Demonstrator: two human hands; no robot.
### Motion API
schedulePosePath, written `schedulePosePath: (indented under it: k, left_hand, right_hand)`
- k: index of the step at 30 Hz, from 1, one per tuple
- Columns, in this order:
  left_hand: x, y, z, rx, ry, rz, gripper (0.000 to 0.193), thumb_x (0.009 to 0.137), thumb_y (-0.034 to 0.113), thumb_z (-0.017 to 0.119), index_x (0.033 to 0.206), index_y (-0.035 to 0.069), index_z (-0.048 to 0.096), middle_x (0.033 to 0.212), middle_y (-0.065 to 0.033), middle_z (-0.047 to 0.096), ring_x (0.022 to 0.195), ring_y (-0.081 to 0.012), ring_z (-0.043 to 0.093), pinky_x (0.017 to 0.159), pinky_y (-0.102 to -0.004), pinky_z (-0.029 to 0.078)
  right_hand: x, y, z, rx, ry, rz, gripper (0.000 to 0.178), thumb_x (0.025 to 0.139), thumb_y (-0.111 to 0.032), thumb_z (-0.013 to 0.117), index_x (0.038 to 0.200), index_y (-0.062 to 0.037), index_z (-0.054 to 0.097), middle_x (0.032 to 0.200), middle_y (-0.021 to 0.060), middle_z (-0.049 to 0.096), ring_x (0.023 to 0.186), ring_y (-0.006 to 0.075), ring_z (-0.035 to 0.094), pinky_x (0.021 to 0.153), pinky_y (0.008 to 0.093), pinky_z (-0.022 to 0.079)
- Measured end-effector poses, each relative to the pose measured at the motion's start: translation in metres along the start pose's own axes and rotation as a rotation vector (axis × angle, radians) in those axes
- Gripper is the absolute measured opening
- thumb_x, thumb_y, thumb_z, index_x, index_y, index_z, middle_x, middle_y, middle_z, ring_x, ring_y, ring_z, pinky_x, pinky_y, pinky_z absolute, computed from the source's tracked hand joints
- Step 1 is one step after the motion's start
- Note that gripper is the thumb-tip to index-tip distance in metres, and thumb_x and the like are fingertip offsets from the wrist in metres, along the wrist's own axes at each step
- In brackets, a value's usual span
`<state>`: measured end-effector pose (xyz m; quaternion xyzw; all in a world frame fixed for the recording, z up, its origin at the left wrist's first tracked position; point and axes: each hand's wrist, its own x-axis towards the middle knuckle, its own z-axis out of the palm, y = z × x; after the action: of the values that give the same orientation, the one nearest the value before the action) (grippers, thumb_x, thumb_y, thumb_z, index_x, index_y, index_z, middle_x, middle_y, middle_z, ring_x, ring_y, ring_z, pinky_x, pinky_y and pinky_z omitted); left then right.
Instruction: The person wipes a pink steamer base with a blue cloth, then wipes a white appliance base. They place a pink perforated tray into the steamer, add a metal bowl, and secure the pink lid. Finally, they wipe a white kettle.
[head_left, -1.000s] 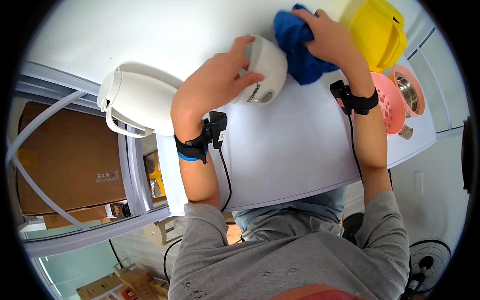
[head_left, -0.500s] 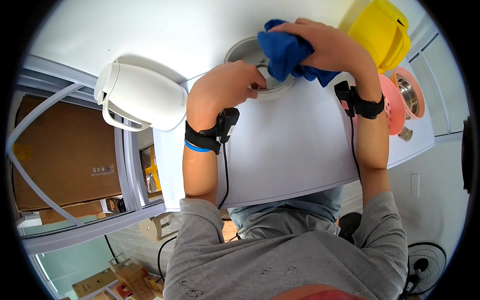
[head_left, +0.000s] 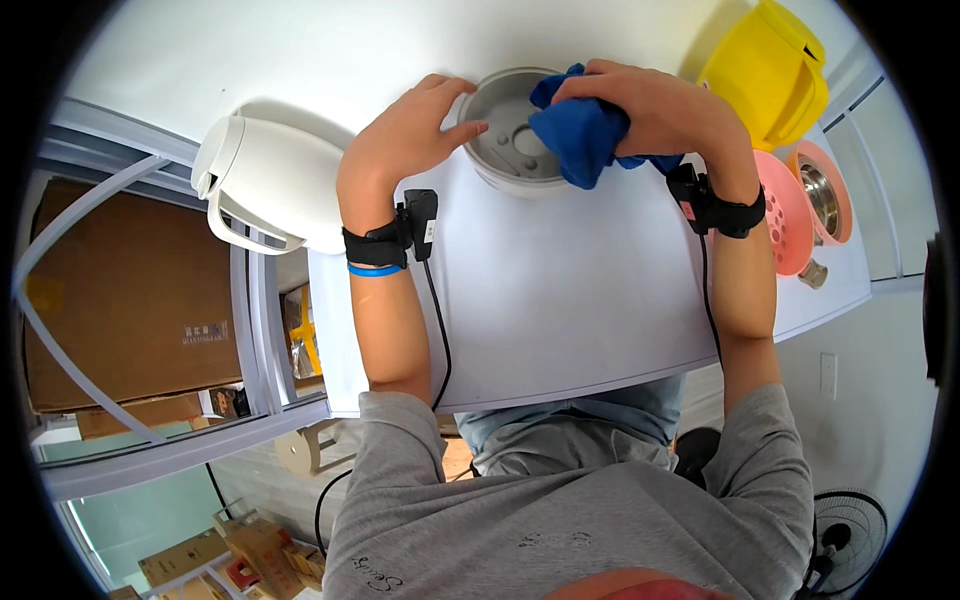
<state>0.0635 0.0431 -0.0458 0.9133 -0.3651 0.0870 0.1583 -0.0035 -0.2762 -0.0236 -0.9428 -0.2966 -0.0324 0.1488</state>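
Note:
A round grey pot-like container with a pale outer wall stands at the far middle of the white table. Several small raised parts and a round centre show on its inner floor. My left hand is at its left rim, thumb and fingers spread apart, with nothing in the grasp. At the right rim, my right hand grips a bunched blue cloth. The cloth hangs over the container's right side and hides that part of the rim. Both wrists carry black straps with small cabled devices.
A white jug stands at the left and a yellow jug at the far right. Near the right edge are a pink perforated bowl and a pink-rimmed steel bowl. Left of the table, a metal-framed shelf holds a cardboard box.
My left hand has come out of the container and moved left to its rim, fingers opening. My right hand with the cloth has shifted slightly down and right, uncovering more of the inside.

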Motion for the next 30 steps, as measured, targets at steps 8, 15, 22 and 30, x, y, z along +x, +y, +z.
schedulePosePath:
  k: [8, 15, 22, 30]
  left_hand:
    - [0.011, 0.021, -0.012, -0.116, -0.362, -0.246, 0.065, 0.114, 0.059, 0.048, 0.148, 0.005, 0.059, 0.103, -0.0199, 0.077, 0.095, -0.0346, 0.073, 0.090, -0.0414, 0.057]
    - [0.006, 0.043, -0.009, -0.280, -0.262, -0.162, 0.055, 0.115, 0.051, 0.050, 0.140, 0.002, 0.055, 0.097, -0.0174, 0.072, 0.089, -0.0303, 0.067, 0.087, -0.0411, 0.054]
    - [0.005, 0.043, -0.007, -0.245, -0.187, -0.082, 0.058, 0.112, 0.046, 0.056, 0.142, -0.004, 0.055, 0.106, -0.0201, 0.071, 0.088, -0.0343, 0.070, 0.084, -0.0412, 0.056]
    - [-0.004, 0.057, -0.029, -0.055, -0.078, -0.050, 0.090, 0.103, 0.046, 0.072, 0.169, 0.000, 0.032, 0.149, -0.0244, 0.062, 0.115, -0.0409, 0.073, 0.098, -0.0445, 0.058]
  right_hand:
    - [-0.001, 0.003, -0.002, 0.018, -0.128, 0.016, 0.068, 0.072, 0.001, 0.087, 0.132, -0.0219, 0.068, 0.123, 0.0077, 0.065, 0.115, 0.0361, 0.067, 0.096, 0.0401, 0.057]
    - [0.004, -0.002, 0.006, -0.044, -0.122, 0.097, 0.071, 0.069, 0.002, 0.080, 0.135, -0.0210, 0.068, 0.116, 0.0101, 0.064, 0.109, 0.0369, 0.066, 0.092, 0.0419, 0.056]
    - [0.007, 0.007, 0.014, 0.000, -0.022, 0.022, 0.078, 0.074, 0.000, 0.078, 0.148, -0.0194, 0.062, 0.127, 0.0125, 0.067, 0.115, 0.0389, 0.067, 0.098, 0.0429, 0.057]
    - [0.031, 0.007, 0.042, 0.059, 0.117, -0.011, 0.075, 0.081, -0.004, 0.076, 0.153, -0.0187, 0.059, 0.132, 0.0154, 0.068, 0.118, 0.0403, 0.069, 0.100, 0.0438, 0.057]
